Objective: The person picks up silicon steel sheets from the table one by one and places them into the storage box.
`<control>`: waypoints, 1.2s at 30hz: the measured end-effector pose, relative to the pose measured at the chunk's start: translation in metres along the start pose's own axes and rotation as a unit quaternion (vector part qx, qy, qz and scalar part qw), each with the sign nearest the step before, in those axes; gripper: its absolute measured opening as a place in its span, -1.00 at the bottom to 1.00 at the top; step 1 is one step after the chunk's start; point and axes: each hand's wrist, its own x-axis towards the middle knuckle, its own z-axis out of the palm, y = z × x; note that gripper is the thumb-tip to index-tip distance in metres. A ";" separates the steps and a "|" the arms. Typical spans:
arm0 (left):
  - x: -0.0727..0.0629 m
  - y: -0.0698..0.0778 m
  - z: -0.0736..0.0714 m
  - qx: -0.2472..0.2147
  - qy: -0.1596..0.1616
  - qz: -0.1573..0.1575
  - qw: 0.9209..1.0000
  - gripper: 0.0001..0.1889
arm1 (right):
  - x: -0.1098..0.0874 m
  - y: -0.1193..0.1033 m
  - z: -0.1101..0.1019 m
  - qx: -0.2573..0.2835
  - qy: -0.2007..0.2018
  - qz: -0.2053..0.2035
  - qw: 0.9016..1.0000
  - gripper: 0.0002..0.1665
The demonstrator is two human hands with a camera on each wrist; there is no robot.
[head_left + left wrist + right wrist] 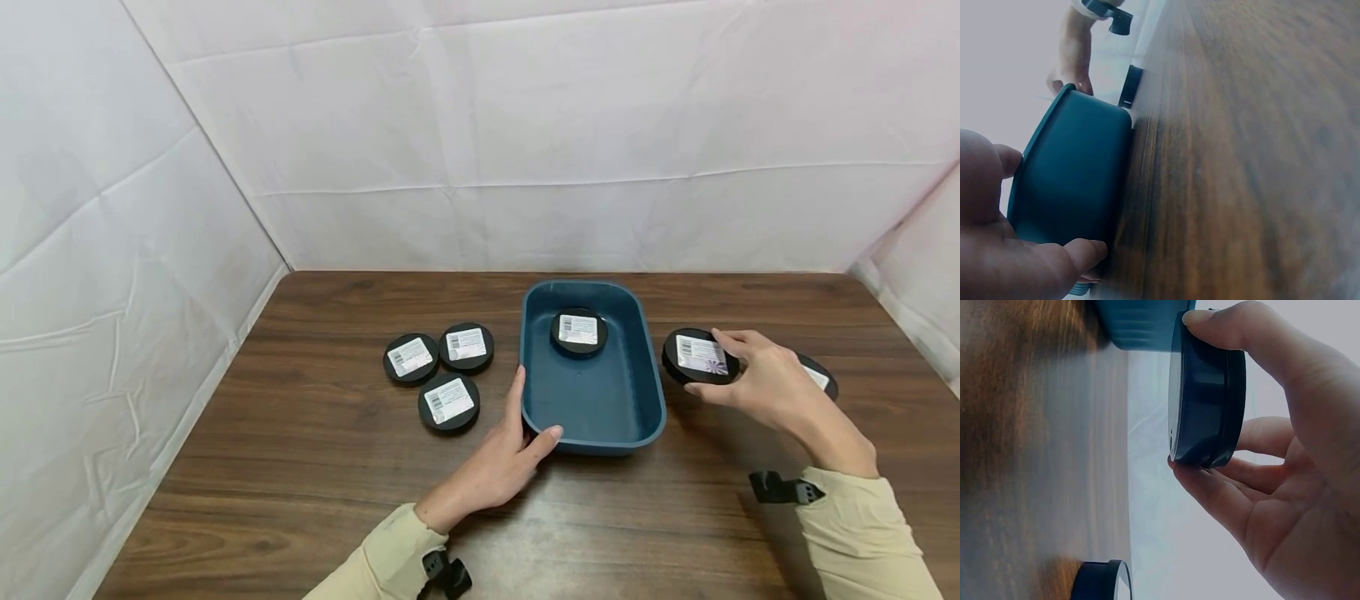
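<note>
My right hand pinches a flat, round black container by its sides, thumb and fingers opposed. A white barcode label faces up on it. In the right wrist view this container is held off the tabletop. My left hand holds the near left corner of a dark blue plastic bin, thumb at the front rim and fingers along the left wall. Inside the bin, toward its far end, lies one matching container. Another container sits on the table, partly hidden behind my right hand.
Left of the bin, three more labelled black containers lie close together on the brown wooden table. White sheeting hangs behind the table and at both sides. Each wrist wears a small black camera on a strap.
</note>
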 end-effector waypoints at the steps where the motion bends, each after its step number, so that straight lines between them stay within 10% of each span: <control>1: 0.000 0.000 0.000 0.000 -0.001 -0.002 1.000 -0.10 | 0.000 0.000 -0.001 -0.001 0.000 0.000 1.000 0.24; 36: 0.000 0.000 0.000 0.002 -0.002 0.001 1.000 -0.11 | -0.009 -0.019 -0.009 0.004 0.038 -0.027 0.999 0.16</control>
